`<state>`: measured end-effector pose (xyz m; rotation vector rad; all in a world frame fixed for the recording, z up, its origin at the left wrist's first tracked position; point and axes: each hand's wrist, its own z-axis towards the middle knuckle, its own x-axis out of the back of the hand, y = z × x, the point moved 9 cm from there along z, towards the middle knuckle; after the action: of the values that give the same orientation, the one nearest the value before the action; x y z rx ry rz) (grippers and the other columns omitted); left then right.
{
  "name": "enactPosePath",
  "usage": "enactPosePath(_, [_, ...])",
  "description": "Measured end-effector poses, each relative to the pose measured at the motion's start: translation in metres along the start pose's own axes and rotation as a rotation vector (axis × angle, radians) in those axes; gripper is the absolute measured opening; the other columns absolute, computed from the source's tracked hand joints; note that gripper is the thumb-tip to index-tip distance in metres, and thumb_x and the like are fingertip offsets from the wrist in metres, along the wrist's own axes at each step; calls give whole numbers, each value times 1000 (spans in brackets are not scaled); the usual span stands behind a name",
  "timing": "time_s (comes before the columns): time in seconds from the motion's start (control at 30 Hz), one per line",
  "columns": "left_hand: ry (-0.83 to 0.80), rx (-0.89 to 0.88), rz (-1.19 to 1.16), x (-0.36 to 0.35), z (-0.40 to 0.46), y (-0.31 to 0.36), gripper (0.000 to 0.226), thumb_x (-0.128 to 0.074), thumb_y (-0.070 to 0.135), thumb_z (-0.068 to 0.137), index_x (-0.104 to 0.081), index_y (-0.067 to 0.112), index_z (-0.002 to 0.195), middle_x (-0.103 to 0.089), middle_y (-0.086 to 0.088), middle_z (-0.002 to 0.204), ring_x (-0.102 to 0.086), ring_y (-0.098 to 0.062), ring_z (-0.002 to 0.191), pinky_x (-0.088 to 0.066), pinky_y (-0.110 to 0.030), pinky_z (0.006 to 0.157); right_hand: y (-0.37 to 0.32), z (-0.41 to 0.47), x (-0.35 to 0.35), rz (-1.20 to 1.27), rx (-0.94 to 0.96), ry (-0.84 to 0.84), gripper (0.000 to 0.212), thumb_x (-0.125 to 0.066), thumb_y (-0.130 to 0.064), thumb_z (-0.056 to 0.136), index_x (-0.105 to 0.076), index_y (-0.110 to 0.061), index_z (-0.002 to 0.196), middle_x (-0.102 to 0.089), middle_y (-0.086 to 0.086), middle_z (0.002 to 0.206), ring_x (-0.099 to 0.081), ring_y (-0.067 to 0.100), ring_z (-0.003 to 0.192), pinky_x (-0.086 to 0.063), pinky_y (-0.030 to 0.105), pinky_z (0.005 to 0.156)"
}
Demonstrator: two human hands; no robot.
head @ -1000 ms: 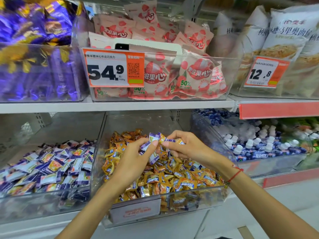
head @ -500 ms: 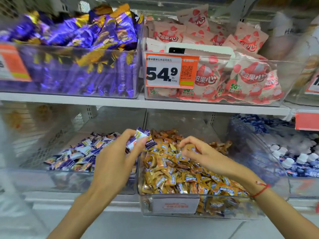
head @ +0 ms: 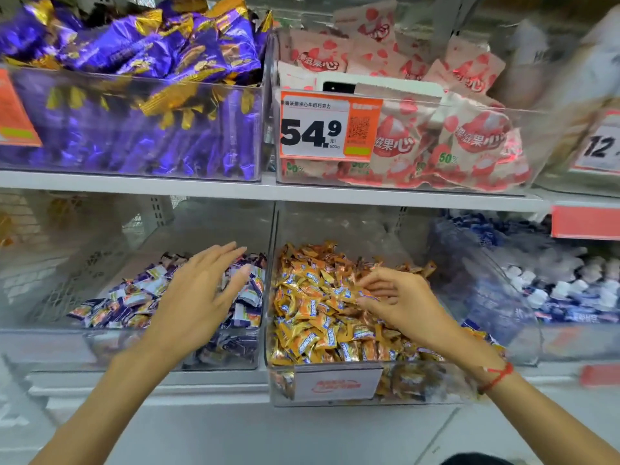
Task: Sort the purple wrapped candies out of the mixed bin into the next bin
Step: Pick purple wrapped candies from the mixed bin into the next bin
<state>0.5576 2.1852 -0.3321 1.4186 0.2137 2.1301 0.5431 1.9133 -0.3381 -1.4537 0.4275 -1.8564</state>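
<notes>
i'm seeing two lower bins, left hand (head: 198, 297) spreading empty over purple candies (head: 134, 297), right hand (head: 399, 303) pinching orange candies (head: 318, 317), "54.9" tag (head: 330, 125) showing at twelve o'clock.

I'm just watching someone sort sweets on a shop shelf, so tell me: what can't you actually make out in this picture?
All in the head view:
- Purple candies under the open left hand: covered by it.
- Whether the right hand, fingers curled over the orange candies, pinches one: fingertips hide it.
- Right price tag: cut by the edge, blurred.
- Front label on the orange bin: too blurred to read.
</notes>
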Motion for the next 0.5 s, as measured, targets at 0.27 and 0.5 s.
enactPosePath(0.27, [-77, -262, -95, -42, 21, 137, 30, -43, 31, 101, -54, 32, 129, -52, 17, 133, -41, -6, 126, -35, -29, 103, 64, 11, 69, -319, -188, 139, 8, -71, -26, 87, -75, -28, 92, -68, -12, 83, -66, 9, 81, -54, 31, 73])
enactPosePath(0.5, [-653, -304, -56, -168, 44, 153, 42, -42, 32, 103, -41, 28, 144, -40, 4, 151, -35, -17, 138, -28, -32, 113, 124, 39, 55, -550, -344, -101, 27, -57, -21, 90, -68, -14, 114, -69, 10, 111, -64, 30, 101, -53, 39, 81])
